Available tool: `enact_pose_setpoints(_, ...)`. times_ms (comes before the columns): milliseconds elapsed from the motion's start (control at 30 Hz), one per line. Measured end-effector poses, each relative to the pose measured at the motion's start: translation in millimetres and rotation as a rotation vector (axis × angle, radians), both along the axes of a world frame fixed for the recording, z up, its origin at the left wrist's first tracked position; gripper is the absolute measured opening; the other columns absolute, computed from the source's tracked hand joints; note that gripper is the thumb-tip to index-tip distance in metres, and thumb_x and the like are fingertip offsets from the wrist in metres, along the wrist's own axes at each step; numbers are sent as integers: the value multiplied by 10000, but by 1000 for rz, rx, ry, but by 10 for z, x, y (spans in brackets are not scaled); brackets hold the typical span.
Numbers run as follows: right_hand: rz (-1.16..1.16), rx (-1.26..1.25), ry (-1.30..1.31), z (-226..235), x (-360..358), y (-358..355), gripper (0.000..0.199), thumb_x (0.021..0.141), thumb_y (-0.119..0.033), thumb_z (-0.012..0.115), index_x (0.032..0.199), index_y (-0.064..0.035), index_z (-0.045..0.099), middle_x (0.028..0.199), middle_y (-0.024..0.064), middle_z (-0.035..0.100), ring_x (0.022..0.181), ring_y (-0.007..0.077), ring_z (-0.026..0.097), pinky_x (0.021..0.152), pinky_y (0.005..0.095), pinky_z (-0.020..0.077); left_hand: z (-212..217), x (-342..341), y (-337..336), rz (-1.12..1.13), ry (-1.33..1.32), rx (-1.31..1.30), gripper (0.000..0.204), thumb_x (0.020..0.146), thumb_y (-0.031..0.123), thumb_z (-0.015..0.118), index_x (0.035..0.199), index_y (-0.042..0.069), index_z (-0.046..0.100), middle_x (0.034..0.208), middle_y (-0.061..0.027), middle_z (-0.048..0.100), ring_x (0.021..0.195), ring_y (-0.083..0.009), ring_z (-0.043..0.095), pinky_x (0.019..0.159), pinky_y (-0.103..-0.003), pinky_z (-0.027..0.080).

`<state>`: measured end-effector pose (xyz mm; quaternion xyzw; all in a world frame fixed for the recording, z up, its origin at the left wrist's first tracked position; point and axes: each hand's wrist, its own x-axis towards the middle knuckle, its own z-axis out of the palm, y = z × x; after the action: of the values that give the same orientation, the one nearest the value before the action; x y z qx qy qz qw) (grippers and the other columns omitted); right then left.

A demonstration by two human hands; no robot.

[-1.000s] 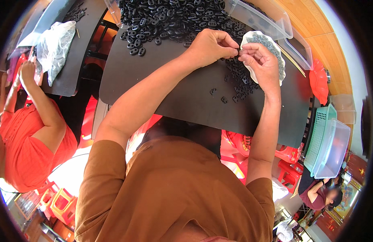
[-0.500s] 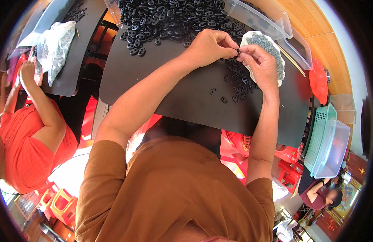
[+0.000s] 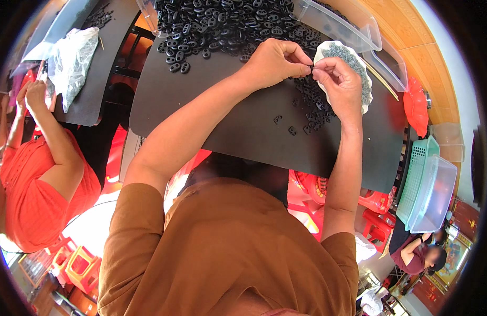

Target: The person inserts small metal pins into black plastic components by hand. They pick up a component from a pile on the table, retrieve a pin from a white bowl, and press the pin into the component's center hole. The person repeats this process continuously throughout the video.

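My left hand (image 3: 275,62) is closed, thumb and forefinger pinching a small black plastic piece (image 3: 311,69) above the dark table (image 3: 201,105). Against the same spot, my right hand (image 3: 340,87) pinches with thumb and fingertip; the fingers mostly hide the piece. Beyond my left hand spreads a heap of black oval two-hole pieces (image 3: 217,26), like cord-lock parts. Under and beside my right hand lie smaller black openwork pieces (image 3: 318,113), two of them apart near the front. A white-rimmed container (image 3: 366,87) of tiny grey metal bits, perhaps springs, sits behind my right hand.
Clear plastic bins (image 3: 338,23) stand along the far edge, with thin sticks (image 3: 381,81) beside them. At right are a red dish-like object (image 3: 415,108) and a green basket (image 3: 412,181). A co-worker in red (image 3: 48,184) sits at another table (image 3: 93,89) on the left.
My hands stay together at the same spot; the right hand has shifted very slightly. The co-worker's hands at left have moved a little.
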<state>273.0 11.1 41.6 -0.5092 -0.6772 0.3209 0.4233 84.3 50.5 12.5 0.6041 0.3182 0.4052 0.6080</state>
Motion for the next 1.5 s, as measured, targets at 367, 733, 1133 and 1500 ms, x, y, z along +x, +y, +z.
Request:
enact_pose_setpoints(367, 104, 137, -261, 72, -63, -42, 56, 886, -25, 612, 936, -49, 600, 761, 39, 655, 681, 120, 636, 642, 268, 511, 35, -24, -26, -28, 89, 48, 86, 805, 68, 739, 850, 14, 691, 799, -53, 703, 740, -88, 647, 697, -234, 523)
enact_pose_setpoints(733, 111, -154, 35, 32, 47, -4, 122, 911, -42, 629, 1032, -30, 615, 845, 35, 696, 772, 112, 677, 666, 231, 505, -67, -14, 64, -51, -92, -122, 150, 805, 73, 774, 915, 4, 697, 819, -62, 698, 723, -102, 634, 671, -243, 529)
enact_pose_setpoints(1133, 35, -184, -11, 75, 16, -17, 76, 912, -33, 606, 984, -26, 628, 860, 57, 716, 776, 126, 698, 655, 242, 517, -20, -20, 49, -39, -27, -106, 154, 809, 71, 769, 925, -1, 696, 821, -64, 697, 725, -104, 632, 674, -245, 528)
enact_pose_setpoints(1500, 1, 79, -288, 79, -107, -51, 39, 914, -56, 584, 914, -21, 601, 736, 67, 656, 621, 144, 624, 604, 279, 503, -9, -6, 5, 3, -15, -75, 108, 808, 41, 747, 891, -9, 699, 801, -66, 695, 720, -101, 635, 675, -241, 524)
